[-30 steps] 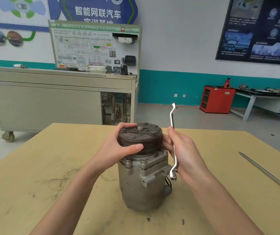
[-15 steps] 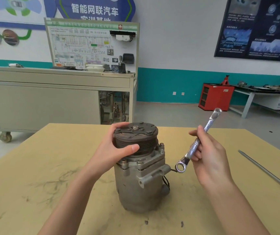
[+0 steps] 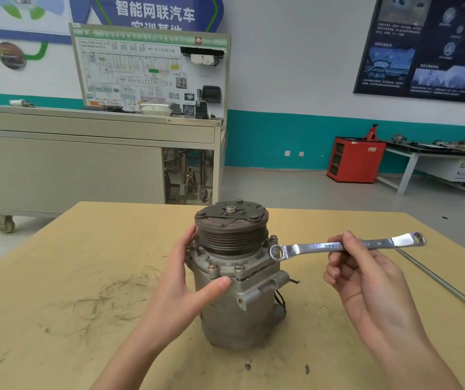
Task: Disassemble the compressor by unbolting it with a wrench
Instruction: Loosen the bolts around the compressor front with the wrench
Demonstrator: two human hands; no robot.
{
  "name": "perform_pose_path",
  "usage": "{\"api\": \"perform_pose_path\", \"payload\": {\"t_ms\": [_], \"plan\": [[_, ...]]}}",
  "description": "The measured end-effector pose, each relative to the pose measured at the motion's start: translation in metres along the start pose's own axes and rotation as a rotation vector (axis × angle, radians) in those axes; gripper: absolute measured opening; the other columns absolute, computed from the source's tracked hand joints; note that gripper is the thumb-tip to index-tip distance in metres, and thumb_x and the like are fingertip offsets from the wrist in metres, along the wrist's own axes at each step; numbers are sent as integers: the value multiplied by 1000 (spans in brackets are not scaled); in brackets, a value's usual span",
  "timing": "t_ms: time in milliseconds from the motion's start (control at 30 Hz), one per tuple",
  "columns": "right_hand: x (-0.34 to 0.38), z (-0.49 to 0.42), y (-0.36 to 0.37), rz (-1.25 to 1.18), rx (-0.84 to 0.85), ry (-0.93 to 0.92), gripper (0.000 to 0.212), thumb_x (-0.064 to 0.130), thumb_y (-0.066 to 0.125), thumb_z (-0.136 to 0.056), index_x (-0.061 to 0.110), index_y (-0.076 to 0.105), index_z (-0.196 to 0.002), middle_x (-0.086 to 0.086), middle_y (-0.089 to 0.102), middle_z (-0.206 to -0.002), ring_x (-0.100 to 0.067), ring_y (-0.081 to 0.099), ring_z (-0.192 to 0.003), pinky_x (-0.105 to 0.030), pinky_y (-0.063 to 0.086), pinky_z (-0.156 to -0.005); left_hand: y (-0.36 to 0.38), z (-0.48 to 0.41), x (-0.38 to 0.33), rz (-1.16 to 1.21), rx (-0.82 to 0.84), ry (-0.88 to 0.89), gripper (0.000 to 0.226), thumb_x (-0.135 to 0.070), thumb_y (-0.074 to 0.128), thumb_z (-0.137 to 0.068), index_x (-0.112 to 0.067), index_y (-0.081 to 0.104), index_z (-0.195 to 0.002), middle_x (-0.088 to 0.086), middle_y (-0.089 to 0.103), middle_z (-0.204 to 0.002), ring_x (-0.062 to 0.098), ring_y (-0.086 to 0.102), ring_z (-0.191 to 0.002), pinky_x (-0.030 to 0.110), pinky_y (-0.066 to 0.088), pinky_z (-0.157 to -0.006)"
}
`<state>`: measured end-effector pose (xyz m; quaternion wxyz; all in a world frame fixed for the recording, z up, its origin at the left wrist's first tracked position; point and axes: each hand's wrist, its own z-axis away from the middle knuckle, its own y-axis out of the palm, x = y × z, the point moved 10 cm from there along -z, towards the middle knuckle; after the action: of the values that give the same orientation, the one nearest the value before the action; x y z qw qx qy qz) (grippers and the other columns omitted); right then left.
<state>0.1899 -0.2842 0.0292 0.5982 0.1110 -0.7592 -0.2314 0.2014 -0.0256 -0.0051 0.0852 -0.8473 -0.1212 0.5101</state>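
A grey metal compressor [image 3: 234,311] stands upright on the wooden table [image 3: 56,277], its dark grooved pulley [image 3: 231,229] on top. Several bolts [image 3: 239,267] ring the flange under the pulley. My left hand [image 3: 182,280] holds the compressor body from the left, thumb across the front just below the flange. My right hand [image 3: 366,280] pinches the middle of a silver double-ring wrench [image 3: 321,247], which lies nearly level. Its left ring end hovers at the right edge of the flange, close to a bolt there.
A long screwdriver [image 3: 439,282] with an orange handle lies on the table at the right. Behind the table stand a wheeled grey training cabinet [image 3: 71,164], a red cabinet [image 3: 355,160] and a workbench [image 3: 437,161] at the back right.
My right hand swung the wrench from upright down to nearly level, bringing its ring end to the flange. My left hand slid from the pulley down onto the body.
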Motion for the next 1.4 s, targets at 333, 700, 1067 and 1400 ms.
{"api": "perform_pose_path", "payload": {"t_ms": [333, 700, 1067, 1400], "plan": [[8, 8, 12, 11, 53, -62, 21, 18, 55, -85, 7, 71, -78, -5, 52, -57, -13, 47, -48, -22, 43, -44, -1, 2, 4, -2, -44, -2, 79, -69, 66, -63, -61, 27, -132, -43, 38, -136, -14, 36, -130, 15, 31, -102], [51, 11, 54, 961, 432, -276, 51, 27, 47, -96, 64, 33, -128, 3, 46, -58, -5, 34, -44, -17, 31, -42, -1, 3, 1, -47, -41, -4, 74, -70, 63, -65, -68, 23, -128, -51, 33, -131, -21, 34, -126, 8, 31, -98], [49, 22, 40, 566, 378, -165, 26, 19, 53, -82, 33, 70, -97, -6, 73, -97, -28, 63, -50, -22, 47, -40, 0, 4, -2, -27, -46, 12, 77, -67, 64, -66, -60, 24, -132, -49, 34, -132, -19, 34, -127, -1, 29, -96], [27, 35, 59, 352, 477, 7, 35, 4, 48, -78, 17, 77, -94, -15, 73, -88, -17, 59, -52, -19, 45, -42, 0, 4, -3, -31, -51, 28, 78, -67, 64, -67, -60, 24, -134, -45, 35, -136, -16, 34, -130, 6, 30, -101]]}}
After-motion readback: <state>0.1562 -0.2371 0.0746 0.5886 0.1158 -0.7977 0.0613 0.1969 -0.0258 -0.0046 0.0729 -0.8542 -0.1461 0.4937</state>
